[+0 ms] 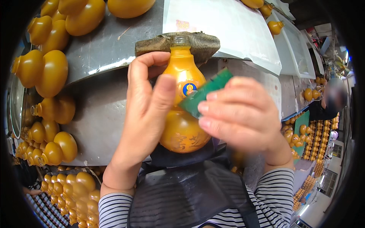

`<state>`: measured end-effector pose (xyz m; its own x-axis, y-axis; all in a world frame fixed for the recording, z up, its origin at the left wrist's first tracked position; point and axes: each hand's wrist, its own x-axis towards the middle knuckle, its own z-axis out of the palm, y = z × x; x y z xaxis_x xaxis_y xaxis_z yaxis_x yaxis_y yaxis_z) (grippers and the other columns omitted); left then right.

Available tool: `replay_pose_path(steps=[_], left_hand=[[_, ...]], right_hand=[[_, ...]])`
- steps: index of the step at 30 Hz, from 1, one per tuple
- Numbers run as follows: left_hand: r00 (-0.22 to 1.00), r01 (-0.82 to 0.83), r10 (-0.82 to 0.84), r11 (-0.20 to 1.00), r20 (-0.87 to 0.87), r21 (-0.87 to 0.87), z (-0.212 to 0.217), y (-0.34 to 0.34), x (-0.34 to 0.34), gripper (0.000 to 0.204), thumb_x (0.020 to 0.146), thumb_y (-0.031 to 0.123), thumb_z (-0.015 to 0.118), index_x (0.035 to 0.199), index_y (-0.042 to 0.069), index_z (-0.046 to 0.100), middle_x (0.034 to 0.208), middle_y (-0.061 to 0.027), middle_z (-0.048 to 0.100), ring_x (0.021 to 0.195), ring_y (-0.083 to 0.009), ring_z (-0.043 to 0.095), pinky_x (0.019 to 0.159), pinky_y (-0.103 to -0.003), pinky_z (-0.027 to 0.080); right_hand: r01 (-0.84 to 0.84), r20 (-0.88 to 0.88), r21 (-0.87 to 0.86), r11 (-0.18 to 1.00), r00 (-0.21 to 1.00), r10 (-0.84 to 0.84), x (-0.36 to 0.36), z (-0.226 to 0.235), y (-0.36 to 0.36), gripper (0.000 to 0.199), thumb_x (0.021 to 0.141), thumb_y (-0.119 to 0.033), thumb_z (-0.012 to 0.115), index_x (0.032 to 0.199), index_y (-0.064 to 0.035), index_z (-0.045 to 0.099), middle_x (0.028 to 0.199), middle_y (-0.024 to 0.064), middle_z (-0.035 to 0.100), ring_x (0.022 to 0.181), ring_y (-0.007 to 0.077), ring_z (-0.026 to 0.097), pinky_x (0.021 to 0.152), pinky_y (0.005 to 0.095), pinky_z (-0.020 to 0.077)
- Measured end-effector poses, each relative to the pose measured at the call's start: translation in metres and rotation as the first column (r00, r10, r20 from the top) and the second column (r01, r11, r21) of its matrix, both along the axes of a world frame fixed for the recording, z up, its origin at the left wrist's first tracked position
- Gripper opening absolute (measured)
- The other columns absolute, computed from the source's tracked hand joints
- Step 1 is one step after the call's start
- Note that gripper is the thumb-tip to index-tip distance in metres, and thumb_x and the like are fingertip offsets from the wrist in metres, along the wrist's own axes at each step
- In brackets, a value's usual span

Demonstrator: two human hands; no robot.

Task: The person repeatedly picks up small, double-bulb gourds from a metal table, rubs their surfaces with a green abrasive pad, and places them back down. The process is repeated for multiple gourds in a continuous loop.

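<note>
A gourd-shaped orange glass bottle lies in front of me, its clear threaded neck resting on a rough wooden block. A small round blue-and-gold emblem sits on its upper bulb, and darker lettering marks the lower bulb. My left hand holds the bottle from the left, thumb along the upper bulb and fingers partly hidden behind it. Pinched in my right hand is a flat green scraper, its lower corner at the bottle's waist just below the emblem. My right hand is slightly blurred.
Several more orange gourd bottles stand along the left, with others packed at lower left. White sheets cover part of the metal table beyond the block. At far right are another person and rows of bottles.
</note>
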<state>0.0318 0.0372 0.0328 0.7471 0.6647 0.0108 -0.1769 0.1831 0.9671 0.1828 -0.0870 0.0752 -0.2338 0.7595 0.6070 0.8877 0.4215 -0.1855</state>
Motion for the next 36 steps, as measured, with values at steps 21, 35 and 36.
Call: replay_pose_path(steps=[21,35,36], left_hand=[[0.997,0.063,-0.065,0.996,0.039,0.056,-0.011,0.000,0.001,0.075,0.075,0.014,0.082,0.133,0.001,0.036,0.124,-0.0106,0.040,0.119,-0.0212,0.042,0.103,-0.034,0.039],[0.998,-0.047,0.055,0.981,-0.037,0.187,-0.014,-0.003,0.007,0.075,0.071,0.017,0.082,0.131,0.000,0.039,0.120,-0.0124,0.040,0.113,-0.0240,0.044,0.101,-0.035,0.039],[0.998,-0.026,0.038,0.976,-0.053,0.217,-0.014,-0.002,0.005,0.076,0.071,0.017,0.082,0.131,0.000,0.038,0.120,-0.0125,0.040,0.114,-0.0240,0.044,0.101,-0.035,0.039]], right_hand=[[0.138,-0.115,-0.023,0.990,0.983,-0.140,0.006,0.004,0.062,0.034,0.071,0.004,0.072,0.104,-0.0017,0.068,0.082,0.0108,0.065,0.072,0.0243,0.062,0.062,0.0316,0.0503],[0.465,-0.569,-0.027,0.885,0.721,-0.396,-0.018,-0.035,0.020,0.012,0.086,-0.003,0.066,0.098,-0.0016,0.066,0.086,0.0115,0.066,0.074,0.0252,0.065,0.065,0.0299,0.0518],[0.472,-0.490,-0.032,0.881,0.761,-0.426,-0.009,-0.033,0.019,0.017,0.086,-0.004,0.067,0.102,-0.0017,0.064,0.089,0.0107,0.067,0.079,0.0213,0.067,0.069,0.0278,0.0525]])
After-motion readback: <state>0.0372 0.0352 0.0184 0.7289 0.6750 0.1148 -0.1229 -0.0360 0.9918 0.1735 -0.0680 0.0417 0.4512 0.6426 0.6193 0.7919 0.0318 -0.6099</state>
